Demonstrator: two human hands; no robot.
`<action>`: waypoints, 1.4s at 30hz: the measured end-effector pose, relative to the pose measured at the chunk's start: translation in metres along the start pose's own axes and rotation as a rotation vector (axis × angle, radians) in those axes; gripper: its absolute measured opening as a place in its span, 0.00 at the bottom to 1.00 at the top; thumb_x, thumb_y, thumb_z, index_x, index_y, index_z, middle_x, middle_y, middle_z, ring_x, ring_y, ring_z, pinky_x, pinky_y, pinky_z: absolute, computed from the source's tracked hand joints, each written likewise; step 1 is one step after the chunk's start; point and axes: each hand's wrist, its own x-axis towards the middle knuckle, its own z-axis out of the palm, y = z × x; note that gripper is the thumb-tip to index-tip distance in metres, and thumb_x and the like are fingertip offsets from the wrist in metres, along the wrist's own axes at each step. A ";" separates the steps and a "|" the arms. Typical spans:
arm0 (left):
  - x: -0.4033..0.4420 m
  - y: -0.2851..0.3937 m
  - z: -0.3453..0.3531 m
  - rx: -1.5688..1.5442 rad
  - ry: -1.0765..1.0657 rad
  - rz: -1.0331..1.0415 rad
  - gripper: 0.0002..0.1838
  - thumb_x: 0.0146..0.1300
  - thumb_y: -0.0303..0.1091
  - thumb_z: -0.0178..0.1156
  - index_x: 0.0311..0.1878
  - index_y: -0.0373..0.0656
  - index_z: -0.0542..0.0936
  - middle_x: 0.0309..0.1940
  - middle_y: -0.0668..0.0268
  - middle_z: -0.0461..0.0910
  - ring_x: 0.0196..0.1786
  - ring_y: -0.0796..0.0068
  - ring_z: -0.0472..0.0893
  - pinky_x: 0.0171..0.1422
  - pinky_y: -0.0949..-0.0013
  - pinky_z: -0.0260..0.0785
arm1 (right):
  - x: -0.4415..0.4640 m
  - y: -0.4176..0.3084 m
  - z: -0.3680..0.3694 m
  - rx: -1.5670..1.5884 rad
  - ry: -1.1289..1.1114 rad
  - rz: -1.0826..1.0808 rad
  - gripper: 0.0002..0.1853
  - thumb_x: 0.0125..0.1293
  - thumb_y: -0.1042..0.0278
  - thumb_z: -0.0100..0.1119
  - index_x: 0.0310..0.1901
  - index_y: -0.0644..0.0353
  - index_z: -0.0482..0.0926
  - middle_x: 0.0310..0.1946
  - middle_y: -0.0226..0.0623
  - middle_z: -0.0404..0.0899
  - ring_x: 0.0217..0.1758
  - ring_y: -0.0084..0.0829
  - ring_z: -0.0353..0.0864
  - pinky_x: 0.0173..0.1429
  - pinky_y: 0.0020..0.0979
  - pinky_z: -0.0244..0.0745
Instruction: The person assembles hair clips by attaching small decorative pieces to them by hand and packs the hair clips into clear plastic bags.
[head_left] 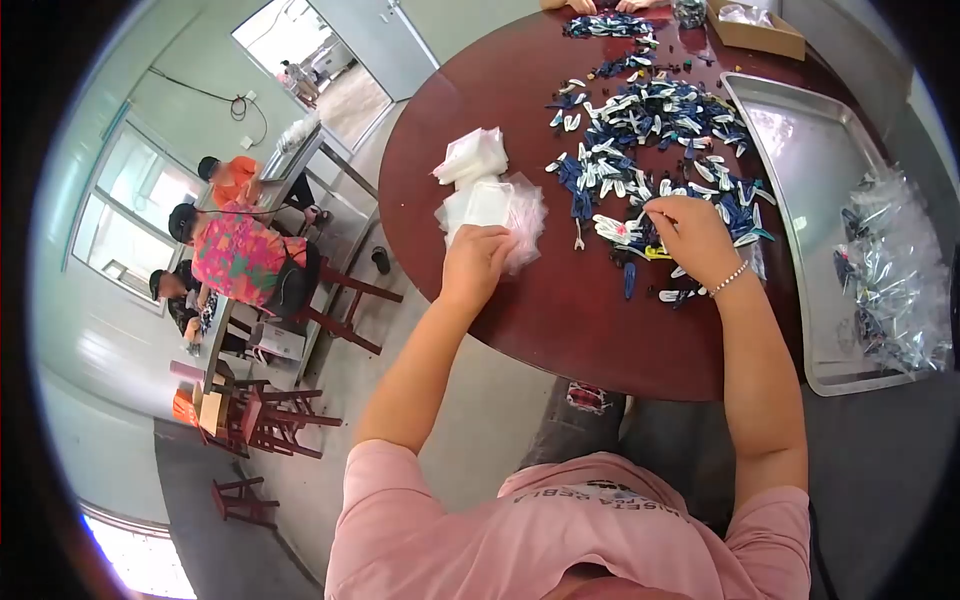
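A stack of clear plastic bags (485, 207) lies on the round table, with a thicker bundle of bags (472, 155) just beyond it. My left hand (476, 265) rests at the near edge of the stack, fingers closed on a bag. To the right spreads a large pile of small white and navy pieces that look like plastic clips (655, 115). My right hand (695, 235), with a beaded bracelet, is over the near part of this pile. Its thumb and fingers are pinched together; what is between them is too small to make out.
The dark red table (430, 95) has a metal tray (800, 200) at its right, with filled clear bags (900, 280) in it. A cardboard box (760, 35) and another person's hands (610, 5) are at the far side. People sit at a bench on the left.
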 end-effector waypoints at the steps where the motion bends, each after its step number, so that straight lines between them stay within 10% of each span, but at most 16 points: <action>1: -0.002 -0.007 0.003 -0.048 -0.002 0.004 0.07 0.59 0.30 0.61 0.36 0.39 0.85 0.38 0.64 0.84 0.44 0.61 0.78 0.53 0.62 0.71 | 0.000 0.000 0.000 0.004 0.011 -0.021 0.07 0.63 0.73 0.58 0.40 0.65 0.82 0.36 0.45 0.84 0.38 0.42 0.84 0.44 0.34 0.77; 11: -0.011 0.002 0.003 -0.405 0.162 -0.426 0.05 0.54 0.27 0.68 0.31 0.36 0.83 0.35 0.61 0.83 0.44 0.70 0.80 0.51 0.70 0.70 | -0.001 -0.006 0.004 0.009 -0.004 -0.038 0.07 0.63 0.73 0.59 0.40 0.65 0.82 0.37 0.44 0.84 0.39 0.41 0.84 0.44 0.34 0.77; 27: -0.013 0.007 0.005 -0.280 0.246 -0.087 0.11 0.46 0.25 0.71 0.23 0.39 0.76 0.28 0.63 0.79 0.38 0.60 0.77 0.45 0.62 0.69 | 0.036 -0.076 0.091 0.030 -0.148 -0.269 0.14 0.60 0.70 0.60 0.48 0.59 0.79 0.44 0.42 0.81 0.47 0.43 0.79 0.52 0.39 0.74; 33: -0.015 -0.002 0.011 -0.303 0.230 -0.063 0.09 0.47 0.26 0.70 0.26 0.41 0.77 0.29 0.62 0.78 0.41 0.58 0.76 0.46 0.60 0.69 | 0.049 -0.083 0.128 0.033 -0.315 -0.242 0.04 0.58 0.72 0.57 0.33 0.62 0.78 0.34 0.43 0.79 0.43 0.45 0.77 0.49 0.40 0.73; 37: -0.014 0.000 0.013 -0.235 0.195 -0.160 0.07 0.47 0.25 0.67 0.26 0.40 0.77 0.30 0.60 0.79 0.41 0.55 0.76 0.47 0.58 0.69 | 0.046 -0.082 0.101 0.155 -0.066 -0.310 0.04 0.61 0.73 0.57 0.34 0.63 0.80 0.35 0.42 0.82 0.40 0.43 0.81 0.47 0.38 0.76; 42: -0.013 -0.001 0.013 -0.183 0.234 -0.158 0.07 0.47 0.27 0.67 0.27 0.39 0.78 0.31 0.57 0.80 0.43 0.53 0.76 0.49 0.56 0.68 | 0.039 -0.064 0.033 0.367 -0.045 0.120 0.06 0.71 0.71 0.51 0.40 0.65 0.74 0.35 0.39 0.83 0.37 0.27 0.84 0.42 0.26 0.77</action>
